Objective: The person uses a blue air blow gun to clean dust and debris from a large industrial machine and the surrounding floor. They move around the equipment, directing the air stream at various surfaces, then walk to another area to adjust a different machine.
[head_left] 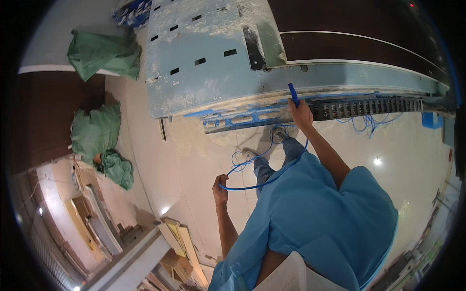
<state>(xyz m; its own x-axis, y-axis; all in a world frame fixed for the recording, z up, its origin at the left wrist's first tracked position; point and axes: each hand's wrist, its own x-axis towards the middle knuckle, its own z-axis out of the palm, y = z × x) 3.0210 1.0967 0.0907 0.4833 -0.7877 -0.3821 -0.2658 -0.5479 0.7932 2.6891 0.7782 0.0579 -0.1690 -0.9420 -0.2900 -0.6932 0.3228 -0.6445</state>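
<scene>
My right hand (303,115) is closed around a blue tube-shaped air nozzle (293,93), its tip directed at the front edge of a pale blue machine bed (208,87). A thin blue air hose (250,188) runs in a loop from near my right wrist, across my front, to my left hand (220,192). The fingers of that hand are curled around the hose at waist height. More coils of it lie on the floor by my shoes. Pale wood dust covers parts of the bed, which has several dark rectangular slots.
A black cable chain (369,107) runs along the machine's front, with a blue box (432,120) at its right end. Dark brown panels (349,48) lie on the machine. Green sacks (99,131) stand at left. Boards (182,242) lean at lower left.
</scene>
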